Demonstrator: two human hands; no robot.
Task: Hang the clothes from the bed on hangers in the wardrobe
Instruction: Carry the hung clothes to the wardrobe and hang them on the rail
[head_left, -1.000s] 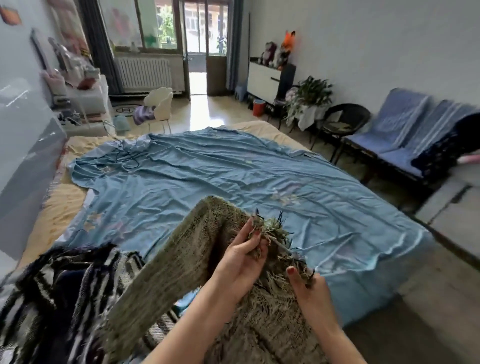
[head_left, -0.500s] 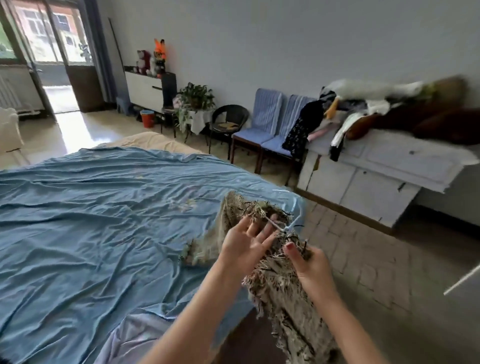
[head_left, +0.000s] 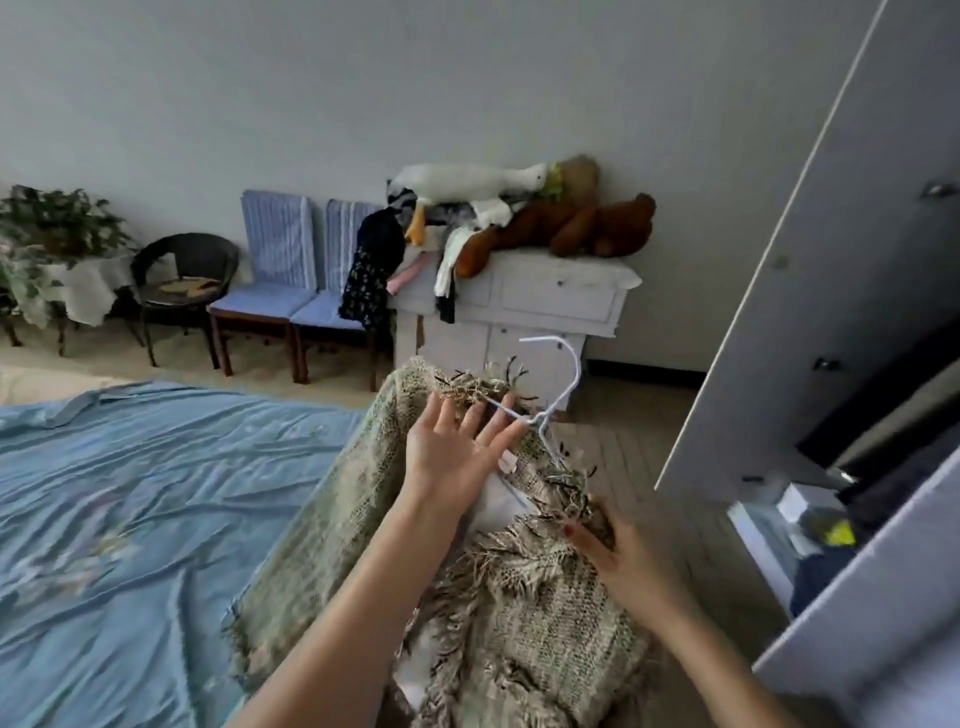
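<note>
The bed (head_left: 130, 519) takes up the whole left side of what I'm seeing, covered in a wrinkled blue sheet. On the right the wardrobe (head_left: 831, 312) has its pale door swung open toward me, with dark stuff and something yellow on the shelves inside, too blurry for me to name.

Against the far wall there's a white chest of drawers (head_left: 545, 301) with a heap on top: a white plush goose (head_left: 467, 182) lying across a brown teddy bear (head_left: 571, 228), plus some clothes spilling over the left edge. Left of that are two blue-cushioned chairs (head_left: 280, 291) side by side, then a black round chair (head_left: 182, 275), then a potted plant (head_left: 57, 218) on a cloth-covered table at the far left.

The main thing is the woven beige jacket (head_left: 545, 597) with fringed edges, held up in front of me just off the corner of the bed, between bed and wardrobe. A white wire hanger (head_left: 563, 384) is already inside it; the hook sticks up out of the collar, pointing toward the chest of drawers.

My left hand (head_left: 452, 457) is flat, fingers straight and spread, fingertips lying against the hanger wire right at the neck of the jacket, not curled round anything. My right hand (head_left: 618, 556) is lower and closer to the wardrobe, with thumb and fingers pinching the fringed front edge of the jacket.
</note>
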